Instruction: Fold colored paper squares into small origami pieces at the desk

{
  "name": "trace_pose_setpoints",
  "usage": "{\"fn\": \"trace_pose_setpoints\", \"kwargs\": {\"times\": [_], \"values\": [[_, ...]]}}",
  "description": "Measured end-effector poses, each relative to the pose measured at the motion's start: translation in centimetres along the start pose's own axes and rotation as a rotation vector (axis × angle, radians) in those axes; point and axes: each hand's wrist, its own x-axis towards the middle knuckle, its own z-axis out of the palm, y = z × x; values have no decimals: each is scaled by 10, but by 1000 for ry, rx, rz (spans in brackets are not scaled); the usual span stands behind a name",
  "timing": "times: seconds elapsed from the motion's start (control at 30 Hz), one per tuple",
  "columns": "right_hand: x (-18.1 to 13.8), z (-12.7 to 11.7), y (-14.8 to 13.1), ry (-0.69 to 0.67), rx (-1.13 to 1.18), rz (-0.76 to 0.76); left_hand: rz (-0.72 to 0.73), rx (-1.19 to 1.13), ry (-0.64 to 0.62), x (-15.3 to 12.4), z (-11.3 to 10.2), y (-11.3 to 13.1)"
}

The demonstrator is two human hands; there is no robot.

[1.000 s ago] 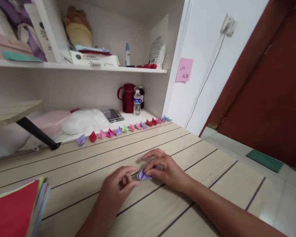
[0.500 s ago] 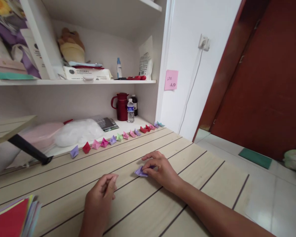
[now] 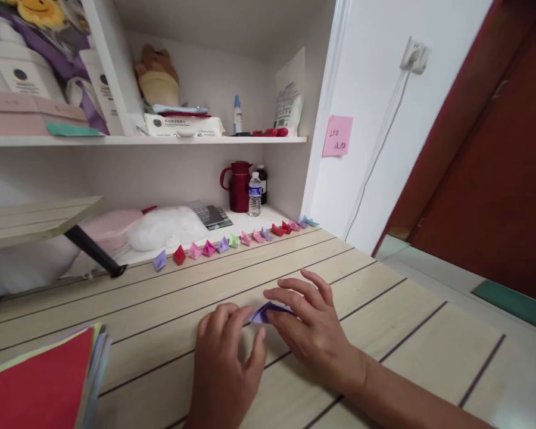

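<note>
A small folded purple paper boat rests on the wood-striped table in front of me. My right hand grips it from the right, with the thumb and a finger at the paper and the other fingers raised and spread. Part of the boat is hidden behind those fingers. On the left side, my left hand is open, its thumb apart from the curled fingers. Its index fingertip comes close to the boat's left tip; whether they touch I cannot tell.
Several little folded paper boats in mixed colours line the table's back edge. A stack of coloured paper lies at the front left. Behind stand a dark red jug and a water bottle. A small raised stand is at left.
My left hand has moved right towards the boat, and its fingers have opened. The right hand's raised fingers are spread wider. The whole view has shifted.
</note>
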Motion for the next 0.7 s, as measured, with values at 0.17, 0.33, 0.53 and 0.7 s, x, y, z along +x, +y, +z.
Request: {"fn": "trace_pose_setpoints", "kwargs": {"times": [0.17, 0.33, 0.53, 0.7], "values": [[-1, 1, 0, -20, 10, -5, 30, 58, 34, 0, 3, 2], [-1, 0, -1, -30, 26, -14, 22, 95, 70, 1, 5, -1], [1, 0, -2, -41, 39, -31, 45, 87, 78, 1, 5, 2], [3, 1, -3, -32, 42, -31, 19, 112, 92, 1, 5, 2]]}}
